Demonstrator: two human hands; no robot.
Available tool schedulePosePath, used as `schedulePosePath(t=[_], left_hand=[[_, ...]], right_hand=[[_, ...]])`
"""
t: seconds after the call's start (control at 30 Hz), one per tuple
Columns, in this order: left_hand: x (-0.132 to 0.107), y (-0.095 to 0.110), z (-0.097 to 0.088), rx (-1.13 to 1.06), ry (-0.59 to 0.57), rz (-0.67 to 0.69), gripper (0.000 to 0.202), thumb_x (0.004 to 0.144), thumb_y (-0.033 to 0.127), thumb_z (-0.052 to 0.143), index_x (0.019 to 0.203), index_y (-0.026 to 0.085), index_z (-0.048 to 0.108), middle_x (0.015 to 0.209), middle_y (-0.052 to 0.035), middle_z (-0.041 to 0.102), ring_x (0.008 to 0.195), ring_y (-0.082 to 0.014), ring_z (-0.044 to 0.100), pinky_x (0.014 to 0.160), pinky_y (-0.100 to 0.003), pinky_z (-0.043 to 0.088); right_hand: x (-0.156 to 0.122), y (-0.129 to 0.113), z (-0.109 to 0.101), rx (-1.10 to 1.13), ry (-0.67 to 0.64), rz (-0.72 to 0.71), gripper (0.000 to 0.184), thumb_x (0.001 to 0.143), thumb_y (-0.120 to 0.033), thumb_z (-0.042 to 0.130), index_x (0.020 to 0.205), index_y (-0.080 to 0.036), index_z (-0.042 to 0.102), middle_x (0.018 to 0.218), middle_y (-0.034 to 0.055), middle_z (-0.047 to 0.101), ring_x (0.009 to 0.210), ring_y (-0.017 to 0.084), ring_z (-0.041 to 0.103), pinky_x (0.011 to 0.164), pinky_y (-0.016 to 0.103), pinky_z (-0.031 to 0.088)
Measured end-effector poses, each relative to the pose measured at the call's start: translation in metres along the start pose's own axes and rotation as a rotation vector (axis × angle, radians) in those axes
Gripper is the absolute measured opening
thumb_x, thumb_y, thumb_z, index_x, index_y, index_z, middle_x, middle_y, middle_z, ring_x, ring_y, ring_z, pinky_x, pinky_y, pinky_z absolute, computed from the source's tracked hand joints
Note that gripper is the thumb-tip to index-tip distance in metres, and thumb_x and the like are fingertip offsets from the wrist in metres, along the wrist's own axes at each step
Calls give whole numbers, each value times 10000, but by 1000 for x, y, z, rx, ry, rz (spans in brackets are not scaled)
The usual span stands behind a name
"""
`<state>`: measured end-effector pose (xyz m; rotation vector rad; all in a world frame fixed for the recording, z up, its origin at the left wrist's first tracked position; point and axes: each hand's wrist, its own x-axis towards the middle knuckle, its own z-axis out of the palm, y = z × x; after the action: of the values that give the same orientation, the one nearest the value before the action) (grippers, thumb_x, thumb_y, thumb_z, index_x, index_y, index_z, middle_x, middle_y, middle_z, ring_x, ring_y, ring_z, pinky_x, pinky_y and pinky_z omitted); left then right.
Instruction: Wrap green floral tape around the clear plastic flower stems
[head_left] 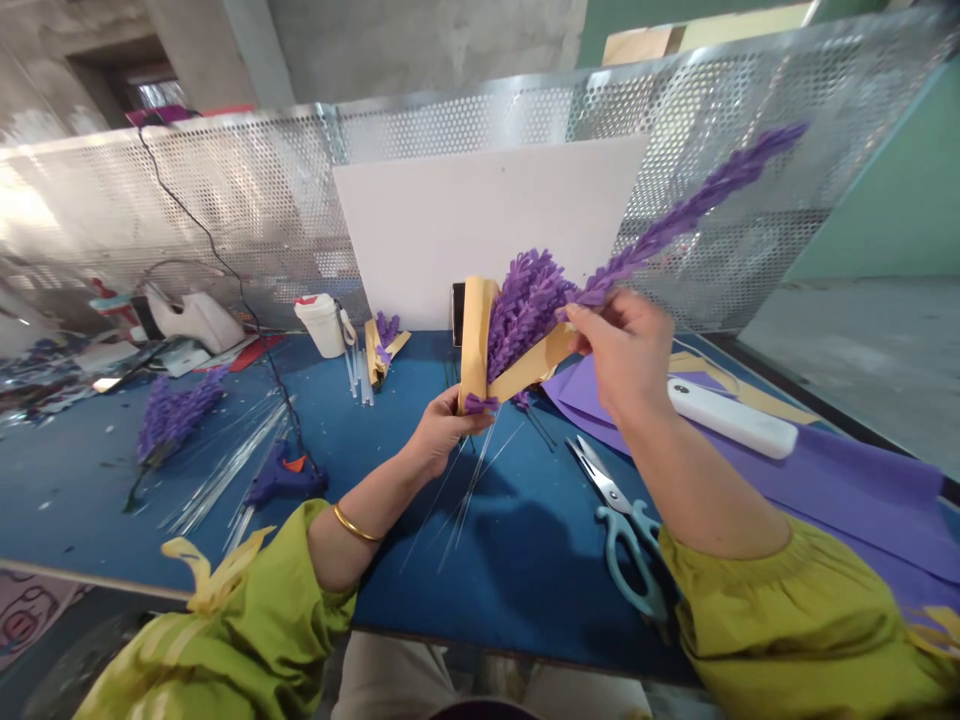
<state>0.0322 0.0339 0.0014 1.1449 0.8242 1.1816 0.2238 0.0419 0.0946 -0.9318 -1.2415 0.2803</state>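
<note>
Grips a small bouquet of fringed purple flower spikes (529,300), sided by a pale yellow, paper-like wrapper (474,340), near its foot in the closed fingers of the left hand (439,430). Leans just above that hand, towards one to two o'clock from it, and directly at nine from the right hand (634,345). Seems held low to leave the purple heads uncrushed and the wrapper's upper side open. Pinches the lower end of a long, fringed purple flower spike (697,207) between right thumb and fingers, beside the bouquet; cannot tell whether also pinching the wrapper. Points the spike's free end up towards two o'clock, probably to keep its length out of the way. Taking the bouquet as the clock's centre, shows at five o'clock steel scissors with pale blue looped handles (615,498), perhaps left there for easy reach. Has past three a long white plastic device (731,418), resting on flat purple sheets (810,490) towards four. Shows at eight a dark blue glue gun (289,480), at nine a white cup with a red-marked lid (319,328), and farther out, nearly at nine, a loose purple flower bunch (180,405).
</note>
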Motion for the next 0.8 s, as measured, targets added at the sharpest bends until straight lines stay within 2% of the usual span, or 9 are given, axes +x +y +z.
schedulePosePath(t=[0.27,0.43,0.53,0.63,0.8], left_hand=[[-3,2,3,8,-15,-15,369,517,179,820,855,135,680,758,-7,636,663,-91,525,604,-218,392],[-2,1,2,16,4,-23,361,514,171,809,847,133,676,742,-7,633,653,-91,521,600,-221,391],[-2,1,2,24,3,-18,358,512,167,806,843,134,675,730,0,626,643,-88,513,592,-220,387],[-3,3,3,30,1,-19,352,513,165,804,841,135,678,745,-2,632,651,-87,515,592,-216,388],[-3,2,2,45,-6,-30,344,522,165,805,843,139,686,754,-3,638,659,-87,520,600,-211,393]], right_hand=[[-6,1,3,-156,-48,38,157,769,-322,643,680,-218,567,529,-18,547,500,154,541,531,323,446],[-8,0,2,-186,-187,92,166,751,-350,653,693,-204,600,497,-24,553,447,141,528,470,293,431],[-6,-1,1,-176,-209,144,153,730,-345,669,729,-198,628,506,-19,567,438,145,543,440,282,416],[-2,-4,-1,-159,-162,177,163,707,-343,695,741,-201,624,546,-6,586,447,149,553,426,282,402],[11,-12,-9,5,51,173,174,732,-358,678,819,-221,615,688,15,616,489,138,549,433,287,397]])
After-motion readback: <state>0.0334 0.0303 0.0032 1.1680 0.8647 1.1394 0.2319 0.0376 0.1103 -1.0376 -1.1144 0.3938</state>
